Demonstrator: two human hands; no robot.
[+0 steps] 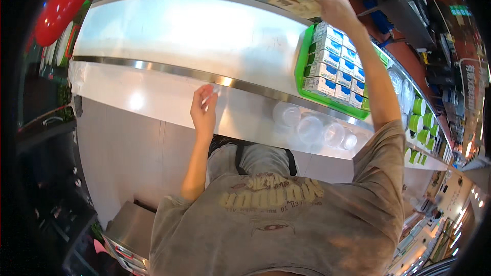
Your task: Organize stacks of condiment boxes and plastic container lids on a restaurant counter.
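My right hand (335, 11) reaches over the far edge of the metal counter, fingers closed on a beige folded cloth (292, 5) with a darker mark on it. Just below that forearm stands a bright green tray (303, 66) packed with rows of small white-and-blue cartons (327, 57). My left hand (203, 107) hovers over the counter's near strip, its fingers curled in. Something small and whitish shows at its fingertips, too little to name.
A metal-edged ledge (225, 81) runs along the pale counter (179, 25). Several clear round containers (310, 130) stand under the ledge. Green-and-white cups (415, 122) are stacked at the right. A red balloon (59, 7) hangs at the upper left; a metal cabinet (134, 227) stands lower left.
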